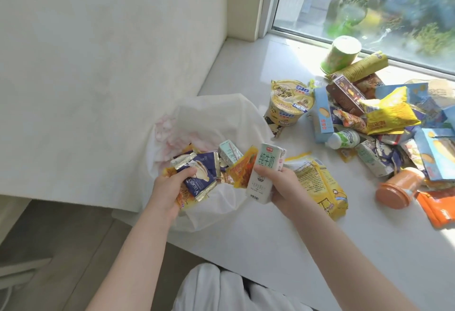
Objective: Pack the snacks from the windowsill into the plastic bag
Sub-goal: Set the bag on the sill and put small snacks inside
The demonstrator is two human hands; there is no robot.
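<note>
A white plastic bag [216, 116] lies open at the left end of the windowsill [283, 244], with a small mint carton [227, 153] and an orange packet [242, 170] inside. Over its mouth, my left hand [170, 187] grips several small snack packets, the top one navy [199, 175]. My right hand [285, 185] holds a white and green milk carton [262, 170] upright at the bag's right edge. A yellow biscuit pack [320, 182] lies just right of that hand. A heap of snacks [384, 123] covers the sill further right.
A yellow instant noodle cup [290, 101] stands behind the bag. A green cup [341, 53] lies by the window glass. An orange jar [396, 187] lies on its side at the right, beside an orange packet [438, 207]. A white wall is on the left.
</note>
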